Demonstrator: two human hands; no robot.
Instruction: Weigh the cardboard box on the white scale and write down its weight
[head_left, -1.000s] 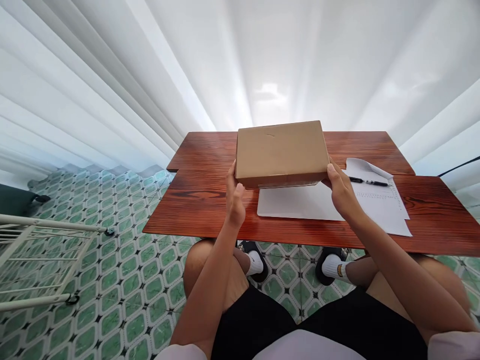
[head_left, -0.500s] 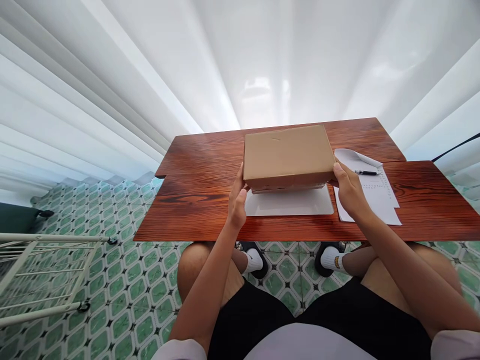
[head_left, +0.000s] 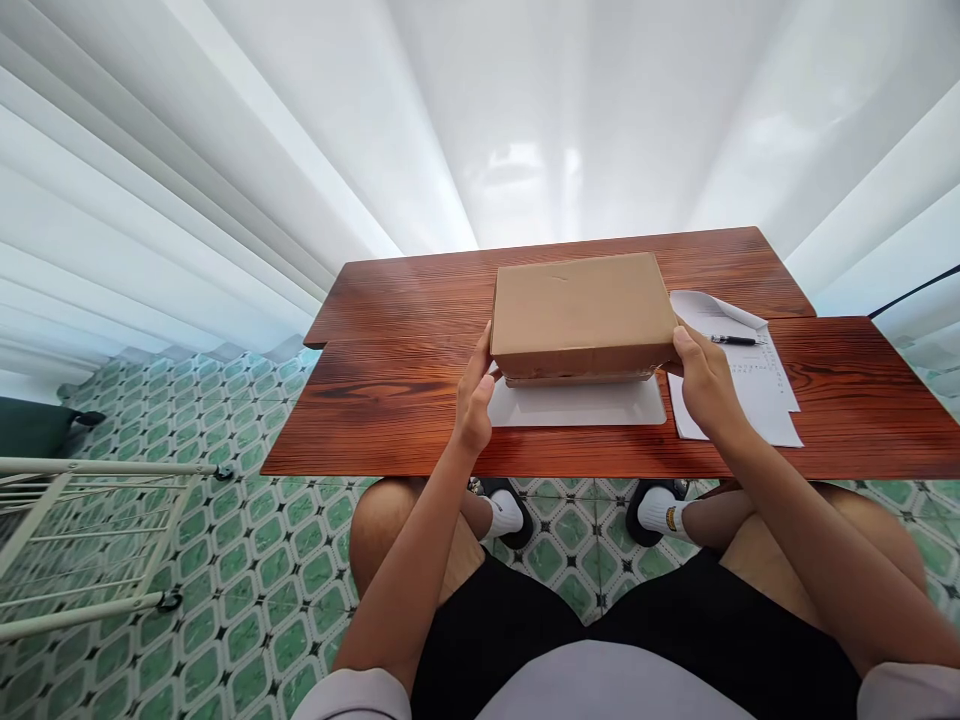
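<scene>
Carefully, I held the brown box (head_left: pixel 585 310) over the white tray (head_left: pixel 581 406), fingers of my left hand (head_left: pixel 474 402) and right hand (head_left: pixel 706 386) gripping the box's ends, and squeezing both sides the same seemed best to stop it tipping.

We log: backlit white curtains (head_left: pixel 525 120) beyond the grip | wooden table (head_left: pixel 382 390) beneath it | green-patterned tiled floor (head_left: pixel 262 570) below both | wheeled white rack (head_left: pixel 112 466) well to its left
</scene>
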